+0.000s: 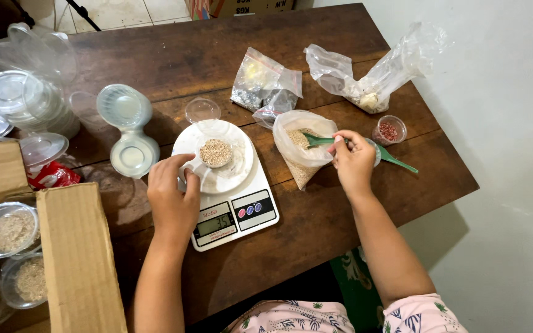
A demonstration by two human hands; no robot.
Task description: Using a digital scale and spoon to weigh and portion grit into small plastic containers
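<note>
A white kitchen scale (232, 213) sits on the dark wooden table (334, 216). On its round platform stands a small clear cup (216, 153) holding beige grains. My left hand (173, 198) touches the cup's near-left side at the platform's edge. My right hand (353, 161) grips a green spoon (318, 140), whose bowl dips into an open plastic bag of the same grains (300, 154) just right of the scale.
Stacks of empty clear cups (128, 129) and lids (16, 102) stand at the left. A cardboard box (75, 259) with filled cups (10, 229) lies at the lower left. Plastic bags (266, 86), a cup of red bits (390, 131), another green spoon (399, 161) lie beyond.
</note>
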